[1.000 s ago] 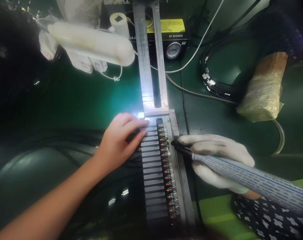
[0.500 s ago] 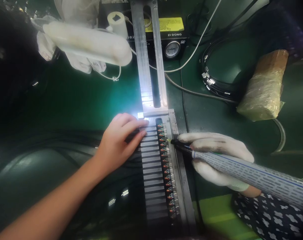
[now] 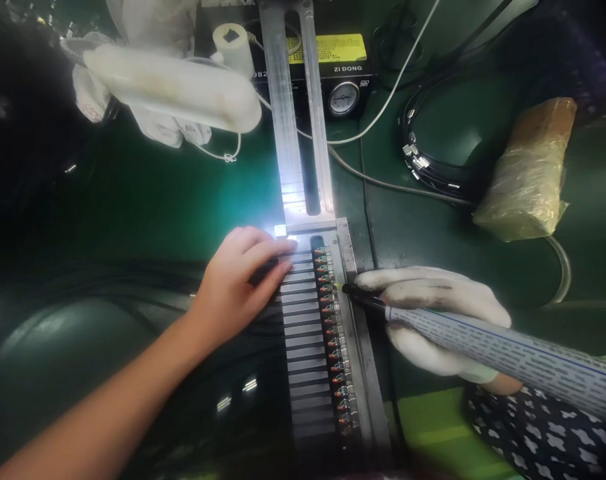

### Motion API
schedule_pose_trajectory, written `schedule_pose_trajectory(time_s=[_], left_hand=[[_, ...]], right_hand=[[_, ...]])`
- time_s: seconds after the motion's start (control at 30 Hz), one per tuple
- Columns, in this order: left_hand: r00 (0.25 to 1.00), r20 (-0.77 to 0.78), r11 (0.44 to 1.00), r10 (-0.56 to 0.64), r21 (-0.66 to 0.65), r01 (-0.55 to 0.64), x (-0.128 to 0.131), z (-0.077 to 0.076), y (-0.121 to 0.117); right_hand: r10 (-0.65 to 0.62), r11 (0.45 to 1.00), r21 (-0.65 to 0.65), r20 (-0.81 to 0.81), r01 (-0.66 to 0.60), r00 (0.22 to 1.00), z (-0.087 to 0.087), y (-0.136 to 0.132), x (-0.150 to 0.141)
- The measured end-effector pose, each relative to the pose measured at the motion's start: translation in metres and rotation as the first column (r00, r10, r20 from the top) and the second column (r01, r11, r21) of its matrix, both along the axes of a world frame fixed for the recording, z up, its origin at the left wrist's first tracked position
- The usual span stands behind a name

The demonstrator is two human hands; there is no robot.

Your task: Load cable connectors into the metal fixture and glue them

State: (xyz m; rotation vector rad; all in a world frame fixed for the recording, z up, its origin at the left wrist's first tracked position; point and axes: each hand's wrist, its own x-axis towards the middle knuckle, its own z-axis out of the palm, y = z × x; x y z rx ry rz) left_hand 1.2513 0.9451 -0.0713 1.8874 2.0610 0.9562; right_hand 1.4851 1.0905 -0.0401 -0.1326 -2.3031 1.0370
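A slotted metal fixture [image 3: 305,331] runs lengthwise in front of me. Black cables lie across its slots, ending in a row of small connectors [image 3: 327,288] with coloured wires along the right side. Bare, my left hand [image 3: 243,283] rests at the fixture's upper left, index finger and thumb stretched out apart on the top slots. In a white glove with dark smudges, my right hand [image 3: 437,317] grips a long glue tube [image 3: 483,340] with printed text and a black nozzle. Its yellowish tip is at the connectors; whether it touches them I cannot tell.
Behind the fixture stands a black box [image 3: 307,93] with a pressure gauge [image 3: 343,99]. A white lamp [image 3: 177,90] hangs at upper left. To the right are coiled black cables [image 3: 417,157] and a film-wrapped block [image 3: 527,173]. A metal rail [image 3: 287,133] extends away.
My right hand has shifted the glue tube slightly toward me, so its tip sits a little lower along the connector row. My left hand stays in place.
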Motion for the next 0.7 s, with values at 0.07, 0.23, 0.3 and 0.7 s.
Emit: schedule_pose_trajectory(time_s=[0.07, 0.23, 0.3, 0.7], left_hand=[[1.000, 0.000, 1.000, -0.001, -0.001, 0.001, 0.0003, 0.0006, 0.0002], [1.000, -0.003, 1.000, 0.002, -0.007, -0.002, -0.0007, 0.0007, 0.0004], [1.000, -0.004, 1.000, 0.005, -0.013, -0.005, -0.0011, 0.0003, -0.0001], [1.000, 0.014, 1.000, 0.015, -0.014, -0.015, -0.0012, -0.0007, 0.0001]], right_hand=[[-0.004, 1.000, -0.004, 0.002, 0.004, 1.000, 0.0008, 0.0003, -0.0004], [-0.026, 0.999, -0.026, 0.027, 0.027, 0.999, 0.0015, -0.0003, -0.0007], [-0.034, 0.999, -0.031, 0.028, 0.035, 0.999, 0.0007, -0.0009, -0.0008], [-0.028, 0.999, -0.026, -0.011, 0.028, 1.000, 0.0035, -0.0050, 0.0059]])
